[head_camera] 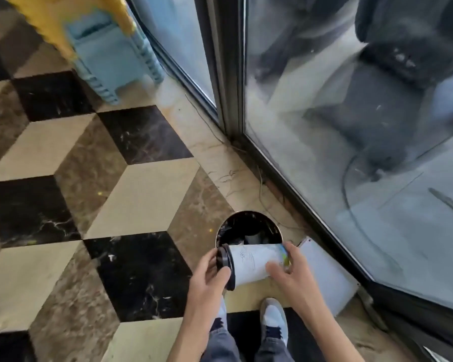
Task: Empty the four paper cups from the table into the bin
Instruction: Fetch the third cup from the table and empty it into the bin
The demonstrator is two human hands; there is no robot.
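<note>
I hold a white paper cup (251,262) on its side, just in front of a round dark bin (246,228) on the floor. A black lid (224,259) caps the cup's left end. My left hand (209,273) has its fingers curled around that lid. My right hand (289,267) grips the cup's base end, where a blue and green print shows. The bin is open at the top, with dark contents inside. No table or other cups are in view.
A checkered marble floor (115,194) spreads to the left. A glass door with a dark frame (230,74) runs along the right. A white board (330,273) leans by the glass. Stacked blue stools (110,56) stand at the far left. My shoes (273,317) are below.
</note>
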